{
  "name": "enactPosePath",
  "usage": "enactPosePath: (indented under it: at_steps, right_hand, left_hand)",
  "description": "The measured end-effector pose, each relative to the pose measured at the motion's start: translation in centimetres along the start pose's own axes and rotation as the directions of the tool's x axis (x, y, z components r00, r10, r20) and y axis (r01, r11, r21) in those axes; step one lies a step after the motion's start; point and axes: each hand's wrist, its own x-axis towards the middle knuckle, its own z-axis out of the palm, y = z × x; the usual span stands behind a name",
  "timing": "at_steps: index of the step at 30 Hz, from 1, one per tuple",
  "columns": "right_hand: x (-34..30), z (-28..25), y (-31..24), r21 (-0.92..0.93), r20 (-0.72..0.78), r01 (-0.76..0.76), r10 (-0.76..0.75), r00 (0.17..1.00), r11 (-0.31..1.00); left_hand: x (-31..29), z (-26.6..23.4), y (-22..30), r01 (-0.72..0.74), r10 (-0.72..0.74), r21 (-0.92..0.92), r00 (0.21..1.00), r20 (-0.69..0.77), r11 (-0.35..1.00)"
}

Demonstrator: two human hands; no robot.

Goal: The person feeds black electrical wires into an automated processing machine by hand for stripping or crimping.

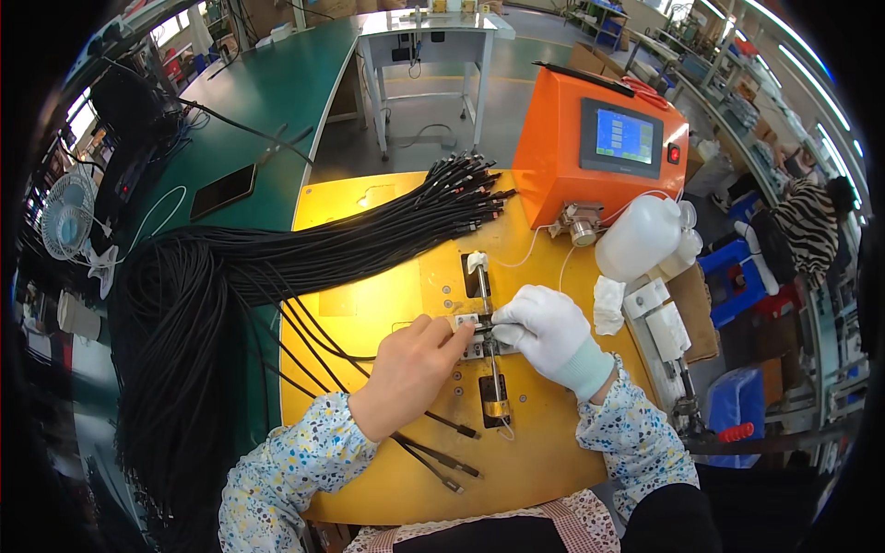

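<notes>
- Several black cable ends (467, 430) lie loose on the yellow worktop (544, 470), near the person.
- The bare left hand (410, 364) has its fingertips at the metal fixture (476, 350); whether they grasp anything, I cannot tell.
- The white-gloved right hand (546, 330) bunches thumb and fingers beside a small dark piece (484, 326), which sits at the fixture between both hands; its grip is hidden.
- Beyond the hands, a thick black cable bundle (359, 240) stretches across the worktop.
- To the right, a white bottle (636, 238) stands before an orange machine (551, 129) with a lit screen (625, 136).
- Farthest, a white table (429, 25).
</notes>
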Motion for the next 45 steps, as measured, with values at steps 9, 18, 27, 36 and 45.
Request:
enactPosePath:
  at_steps: [9,18,27,36,45]
  right_hand:
    - [9.5,-0.1,2.3,-0.197,-0.009,0.030,-0.032,0.999,0.980]
    - [18.8,2.6,3.9,-0.438,0.465,0.097,0.133,0.875,0.894]
    - [18.6,0.2,1.9,-0.372,0.032,0.189,-0.191,0.981,0.909]
    - [10.4,-4.6,-0.8,-0.574,0.008,0.265,-0.319,0.948,0.775]
    - [5.7,-3.5,0.0,-0.407,-0.135,0.093,-0.160,0.978,0.909]
  left_hand:
    - [-0.1,0.2,-0.5,-0.098,0.087,0.194,0.994,0.064,0.976]
    - [-0.1,0.1,-0.4,-0.120,0.109,0.191,0.992,0.068,0.974]
    - [0.3,0.3,-0.8,-0.089,0.086,0.124,0.996,0.028,0.988]
    - [0.5,0.5,-2.0,0.048,-0.047,0.017,0.998,-0.029,0.999]
    - [1.1,-3.3,-0.2,-0.039,0.042,-0.029,0.990,0.137,0.999]
